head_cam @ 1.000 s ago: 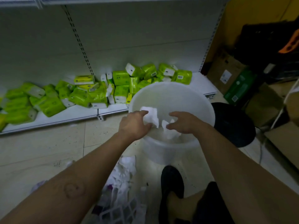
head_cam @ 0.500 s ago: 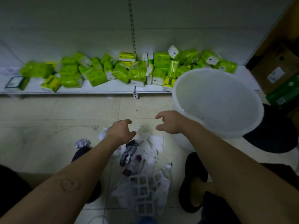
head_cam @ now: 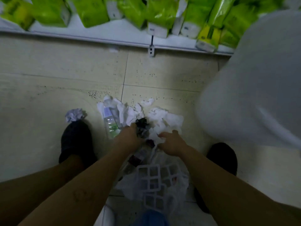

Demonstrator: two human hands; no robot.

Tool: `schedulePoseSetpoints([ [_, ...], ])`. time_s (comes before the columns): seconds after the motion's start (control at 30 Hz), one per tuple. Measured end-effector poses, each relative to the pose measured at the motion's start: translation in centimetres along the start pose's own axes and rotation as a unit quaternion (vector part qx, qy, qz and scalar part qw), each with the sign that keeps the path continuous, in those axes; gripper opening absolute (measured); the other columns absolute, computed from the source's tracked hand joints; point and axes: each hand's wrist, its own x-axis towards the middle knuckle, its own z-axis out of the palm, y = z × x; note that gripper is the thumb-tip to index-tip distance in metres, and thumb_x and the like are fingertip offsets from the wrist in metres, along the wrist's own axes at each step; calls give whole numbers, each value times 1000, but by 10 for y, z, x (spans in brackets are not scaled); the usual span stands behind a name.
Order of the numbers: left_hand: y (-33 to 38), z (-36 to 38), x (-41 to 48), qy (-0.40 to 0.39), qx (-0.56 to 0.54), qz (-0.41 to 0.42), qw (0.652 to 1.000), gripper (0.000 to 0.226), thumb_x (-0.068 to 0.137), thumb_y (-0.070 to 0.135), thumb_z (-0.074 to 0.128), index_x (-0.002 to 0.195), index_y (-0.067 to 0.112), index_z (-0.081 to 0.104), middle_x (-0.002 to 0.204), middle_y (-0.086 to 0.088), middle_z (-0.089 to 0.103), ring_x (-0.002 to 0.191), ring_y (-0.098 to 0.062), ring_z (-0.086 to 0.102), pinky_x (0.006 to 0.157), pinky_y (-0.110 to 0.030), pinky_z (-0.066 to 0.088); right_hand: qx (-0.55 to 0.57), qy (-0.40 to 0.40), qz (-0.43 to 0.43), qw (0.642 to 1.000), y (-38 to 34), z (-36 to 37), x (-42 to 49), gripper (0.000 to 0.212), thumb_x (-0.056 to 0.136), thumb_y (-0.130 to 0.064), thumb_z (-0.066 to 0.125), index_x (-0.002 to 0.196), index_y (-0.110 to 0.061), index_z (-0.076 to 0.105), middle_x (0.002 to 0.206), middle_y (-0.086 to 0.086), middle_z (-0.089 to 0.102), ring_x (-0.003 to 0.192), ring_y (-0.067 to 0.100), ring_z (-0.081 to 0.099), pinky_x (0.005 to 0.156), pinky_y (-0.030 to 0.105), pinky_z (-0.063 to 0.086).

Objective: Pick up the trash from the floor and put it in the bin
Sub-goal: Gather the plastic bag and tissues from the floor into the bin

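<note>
Head view: both hands, left hand [head_cam: 130, 137] and right hand [head_cam: 172, 144], curl into light, soft crumpled tissue [head_cam: 164, 118]; bunching it by fistfuls should work

The floor [head_cam: 65, 82] is laid with pale cream tiles, split by thin dark grout lines and sprinkled with small black specks, thickest near the middle of the view. Along the top edge runs a low white shelf [head_cam: 97, 34], its front lip just above the tiles, with a small metal bracket [head_cam: 151, 50] hanging from it. Bright green packs [head_cam: 91, 12] with white ends lie heaped across the shelf, some tilted. The light is dim and cool, brightest on the central tiles.
</note>
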Motion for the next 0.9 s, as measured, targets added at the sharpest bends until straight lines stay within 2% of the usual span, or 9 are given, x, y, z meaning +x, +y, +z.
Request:
schedulePoseSetpoints([
  [0.07,-7,13,15,-2,-8,-22,1000,58,80,43,65,125,9,47,117,-17,59,105,-34,59,88,-48,52,11,1,8,1000,6,6,19,61,89,-38,55,144,-22,35,155,12,24,144,34,12,114,40,23],
  [0.13,-13,21,25,-5,-13,-38,999,55,80,42,63,122,11,47,115,-16,59,105,-34,59,86,-49,52,30,17,20,999,12,9,31,63,89,-35,57,144,-15,34,152,14,28,140,32,27,110,35,29],
  [0.27,-18,26,28,16,-35,-31,999,26,81,40,57,90,15,56,84,-6,59,86,-28,63,70,-34,51,47,66,49,996,18,11,28,55,89,-29,57,137,-6,43,143,14,43,128,29,44,100,30,37],
  [0.37,-12,17,16,42,-26,-40,998,34,83,38,57,99,9,57,89,-11,61,85,-30,62,74,-40,54,64,106,50,991,16,3,7,50,87,-27,60,131,-6,50,136,13,52,122,27,50,96,28,40],
  [0.47,-3,0,-8,83,3,-38,996,33,87,40,53,103,11,55,91,-13,65,80,-31,65,74,-44,57,82,146,33,985,6,-13,-20,40,81,-23,66,118,-11,58,124,11,58,111,25,55,84,25,41],
  [0.6,20,-41,-45,111,-7,2,994,30,87,39,57,103,13,56,90,-12,68,77,-31,68,73,-43,58,59,190,-5,980,-18,-50,-68,25,79,-14,65,103,-13,59,111,9,62,94,21,56,75,26,43],
  [0.7,48,-80,-77,126,-75,52,988,26,85,36,62,101,15,58,83,-8,69,61,-26,70,63,-40,60,71,237,-39,968,-35,-81,-112,34,80,-13,63,112,-12,54,107,11,61,84,21,55,70,29,45],
  [0.77,69,-103,-98,162,-71,92,980,27,84,37,63,102,18,57,79,-4,70,55,-20,69,60,-37,60,65,280,-66,955,-41,-107,-145,36,81,-16,63,116,-12,54,111,10,61,90,22,56,72,24,41],
  [0.9,122,-136,-134,220,-53,156,961,27,81,39,64,98,22,51,72,1,71,59,-15,68,61,-34,56,-8,389,-95,916,-33,-161,-216,19,78,-22,66,96,-14,68,104,11,69,99,27,60,73,25,37],
])
